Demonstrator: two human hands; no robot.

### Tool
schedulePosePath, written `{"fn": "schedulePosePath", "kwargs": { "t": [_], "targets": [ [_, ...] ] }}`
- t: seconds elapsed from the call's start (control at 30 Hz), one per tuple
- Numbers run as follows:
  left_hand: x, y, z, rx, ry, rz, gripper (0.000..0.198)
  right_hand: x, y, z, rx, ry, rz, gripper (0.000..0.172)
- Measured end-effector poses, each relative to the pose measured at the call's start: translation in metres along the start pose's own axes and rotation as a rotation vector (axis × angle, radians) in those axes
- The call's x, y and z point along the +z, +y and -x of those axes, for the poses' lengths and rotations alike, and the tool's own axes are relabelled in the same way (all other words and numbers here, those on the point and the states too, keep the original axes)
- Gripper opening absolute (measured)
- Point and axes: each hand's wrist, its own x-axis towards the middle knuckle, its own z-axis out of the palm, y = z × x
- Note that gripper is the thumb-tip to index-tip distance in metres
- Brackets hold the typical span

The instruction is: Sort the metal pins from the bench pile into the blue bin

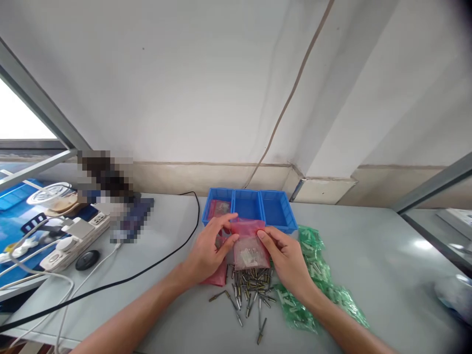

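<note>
Between my two hands a pink plastic bag [251, 251] with small pale pieces inside is held up by its upper part. My left hand [209, 247] pinches the bag's left edge with thumb and finger. On the right edge, my right hand [286, 253] grips it with the thumb in front. Below the bag lies a loose pile of metal bolt-like pins [250, 290], some with brass-coloured ends. Another pink bag [218, 275] rests on the table, partly hidden by my left hand.
A blue bin [278, 211] with three compartments stands behind my hands, a pink bag [219, 208] in its left one. Green bags [317, 270] of small pieces lie to the right. A black cable [140, 276], a power strip [72, 244] and a black round object [87, 260] are left.
</note>
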Motion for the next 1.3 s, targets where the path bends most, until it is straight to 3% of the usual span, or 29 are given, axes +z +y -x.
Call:
{"fn": "schedulePosePath", "kwargs": {
  "t": [0.1, 0.23, 0.33, 0.4, 0.5, 0.6, 0.67, 0.73, 0.87, 0.97, 1.1, 1.17, 1.3],
  "targets": [
    [0.002, -0.003, 0.003, 0.153, 0.030, -0.090, 0.048, 0.001, 0.002, -0.002, 0.038, 0.070, -0.040, 0.039],
    [0.000, 0.001, 0.002, 0.288, -0.051, -0.170, 0.032, 0.003, 0.002, -0.001, 0.105, 0.011, -0.147, 0.039],
    [0.002, 0.003, 0.000, 0.242, -0.050, -0.100, 0.016, 0.004, 0.003, 0.002, 0.125, -0.002, -0.173, 0.047],
    [0.004, 0.002, -0.001, 0.156, -0.011, -0.042, 0.013, 0.005, 0.003, 0.004, 0.062, 0.047, -0.113, 0.050],
    [0.005, 0.000, -0.002, -0.017, -0.003, 0.013, 0.021, 0.005, 0.004, 0.008, -0.065, 0.045, -0.003, 0.037],
    [0.007, 0.001, -0.001, -0.155, -0.019, 0.065, 0.022, 0.007, 0.005, 0.012, -0.095, -0.028, 0.027, 0.028],
    [0.008, 0.002, 0.001, -0.196, 0.005, 0.116, 0.041, 0.009, 0.007, 0.013, -0.071, -0.046, -0.035, 0.027],
    [0.010, 0.003, 0.004, -0.181, 0.027, 0.148, 0.060, 0.011, 0.009, 0.013, -0.037, -0.029, -0.141, 0.029],
    [0.010, 0.006, 0.005, 0.029, -0.072, 0.081, 0.039, 0.010, 0.010, 0.011, 0.022, 0.028, -0.282, 0.044],
    [0.008, 0.007, 0.004, 0.124, -0.104, 0.026, 0.037, 0.006, 0.007, 0.010, -0.023, 0.051, -0.232, 0.037],
    [0.006, 0.008, 0.002, 0.115, -0.025, -0.063, 0.020, 0.004, 0.004, 0.012, -0.040, 0.036, -0.176, 0.035],
    [0.007, 0.008, 0.001, 0.087, 0.008, -0.067, 0.022, 0.005, 0.005, 0.013, -0.033, 0.029, -0.202, 0.035],
    [0.010, 0.005, 0.003, 0.043, -0.041, -0.032, 0.024, 0.006, 0.010, 0.012, -0.080, 0.037, -0.124, 0.033]
  ]
}}
